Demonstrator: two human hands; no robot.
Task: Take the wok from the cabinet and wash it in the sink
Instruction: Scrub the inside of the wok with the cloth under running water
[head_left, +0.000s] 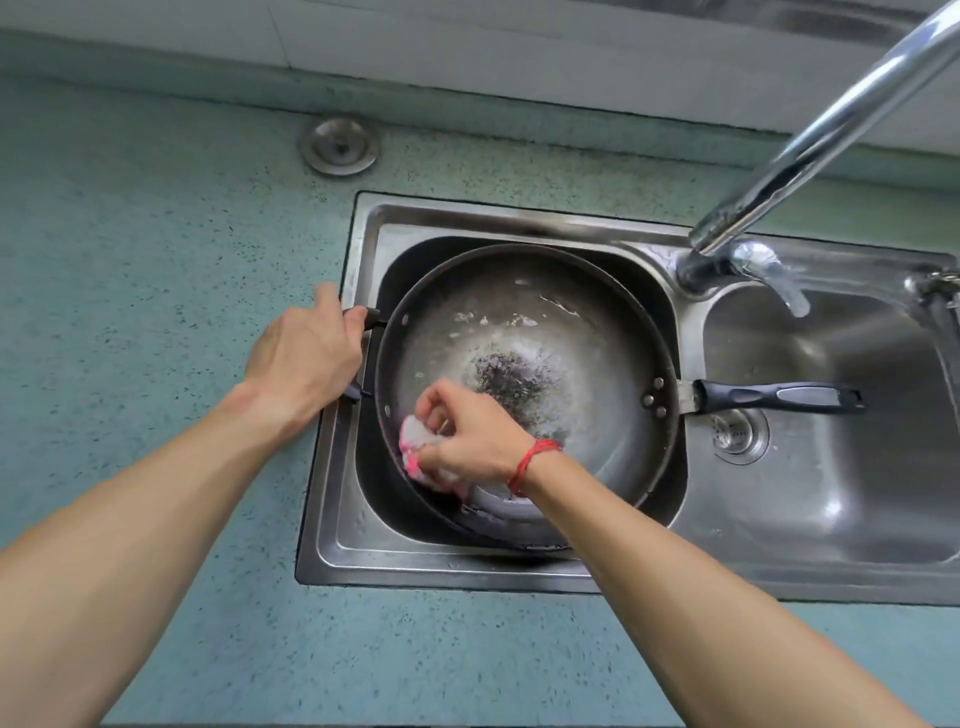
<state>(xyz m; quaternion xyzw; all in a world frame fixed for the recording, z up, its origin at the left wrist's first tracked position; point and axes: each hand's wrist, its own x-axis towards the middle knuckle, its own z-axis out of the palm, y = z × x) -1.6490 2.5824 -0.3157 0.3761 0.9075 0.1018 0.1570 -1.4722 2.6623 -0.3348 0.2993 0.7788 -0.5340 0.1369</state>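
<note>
The wok (571, 322) lies in the left basin of the steel sink (343, 540), with soapy water and a dark patch at its bottom. Its long black handle (779, 397) points right over the divider. My left hand (304, 353) grips the wok's small black helper handle at the left rim. My right hand (465, 434) holds a pink and white cloth (415, 441) pressed against the wok's inner wall near the front left rim. A red string sits on that wrist.
A chrome faucet (810, 145) rises from the sink's back ledge and arches toward the upper right. The right basin (857, 467) has a drain strainer (737, 434). A round metal cap (340, 145) sits in the teal countertop (156, 234) behind the sink.
</note>
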